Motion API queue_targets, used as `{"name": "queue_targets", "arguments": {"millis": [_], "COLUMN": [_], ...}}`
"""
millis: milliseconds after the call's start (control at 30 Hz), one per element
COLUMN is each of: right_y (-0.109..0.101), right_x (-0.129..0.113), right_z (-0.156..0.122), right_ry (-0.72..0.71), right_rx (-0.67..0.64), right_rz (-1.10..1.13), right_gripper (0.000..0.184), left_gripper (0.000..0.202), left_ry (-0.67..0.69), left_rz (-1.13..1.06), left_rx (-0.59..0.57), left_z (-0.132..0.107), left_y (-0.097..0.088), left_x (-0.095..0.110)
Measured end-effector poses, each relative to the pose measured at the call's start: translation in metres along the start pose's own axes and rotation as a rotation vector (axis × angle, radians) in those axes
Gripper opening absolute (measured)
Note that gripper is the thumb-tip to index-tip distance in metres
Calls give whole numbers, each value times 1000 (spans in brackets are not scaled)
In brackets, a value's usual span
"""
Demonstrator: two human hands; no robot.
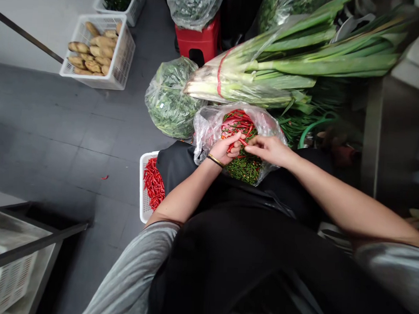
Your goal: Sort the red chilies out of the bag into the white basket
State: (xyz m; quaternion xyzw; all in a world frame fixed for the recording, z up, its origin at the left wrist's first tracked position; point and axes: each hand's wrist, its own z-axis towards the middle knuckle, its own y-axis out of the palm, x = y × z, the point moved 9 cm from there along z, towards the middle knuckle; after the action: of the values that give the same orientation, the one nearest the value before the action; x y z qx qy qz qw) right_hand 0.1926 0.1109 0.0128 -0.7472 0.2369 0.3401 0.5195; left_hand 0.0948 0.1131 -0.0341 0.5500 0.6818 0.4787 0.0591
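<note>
My left hand [227, 147] is closed around red chili peppers [231, 147], their tips showing between the fingers. Close beside it, my right hand [265, 148] pinches a red chili pepper [243, 142] between thumb and forefinger. Both hands are over an opened clear plastic bag [207, 124] resting on my lap. Inside the bag, whole red chilies with green stems [239, 119] lie at the far side, and a heap of loose green stems [244, 170] lies nearer me. To my left, a white basket [143, 186] holds red chilies [154, 184] that appear stemless.
Beyond the bag lie a tied bundle of leeks [269, 69] and a bag of leafy greens [172, 97]. A red stool [198, 40] stands behind. A crate of brown root vegetables [121, 63] is at far left. One chili piece [105, 177] lies on the floor.
</note>
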Motion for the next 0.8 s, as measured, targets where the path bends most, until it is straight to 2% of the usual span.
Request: {"name": "queue_targets", "arguments": {"millis": [67, 200, 233, 300, 333, 367, 433, 533, 633, 733, 800], "right_y": [8, 2, 7, 23, 32, 38, 41, 37, 43, 50, 56], "right_x": [-10, -40, -49, -63, -63, -57, -33, 8, 32, 41, 42], "right_z": [-4, -14, -18, -26, -30, -32, -31, -33, -36, -36, -37], "right_ry": [-69, -259, -333, -450, -465, -443, -331, -202, -188, -196, -219], "right_rx": [-96, -8, -34, -191, -293, -377, -456, -509, -558, -565, -596], "right_rz": [-23, -175, -203, -262, -315, -397, -625, -917, -1023, -1032, -1022], "right_gripper": [47, 51, 50, 49, 47, 45, 35, 27, 28, 30, 28], "left_gripper": [20, 27, 29, 32, 33, 33, 33, 33, 32, 33, 40], "left_ry": [25, 76, 96, 168, 218, 268, 326, 257, 125, 29, 24], "left_rz": [-15, 41, 69, 123, 138, 138, 96, 20, 30, 97, 149], "left_rx": [19, 66, 69, 88, 105, 124, 142, 81, 10, -42, -62], "left_z": [-1, -1, -1, -4, -6, -10, -16, -18, -14, -9, -6], "left_y": [2, 0, 1, 2, 3, 3, 4, 5, 2, 0, -1], "left_x": [5, 4, 3, 7, 13, 19, 32, 36, 25, 9, 3]}}
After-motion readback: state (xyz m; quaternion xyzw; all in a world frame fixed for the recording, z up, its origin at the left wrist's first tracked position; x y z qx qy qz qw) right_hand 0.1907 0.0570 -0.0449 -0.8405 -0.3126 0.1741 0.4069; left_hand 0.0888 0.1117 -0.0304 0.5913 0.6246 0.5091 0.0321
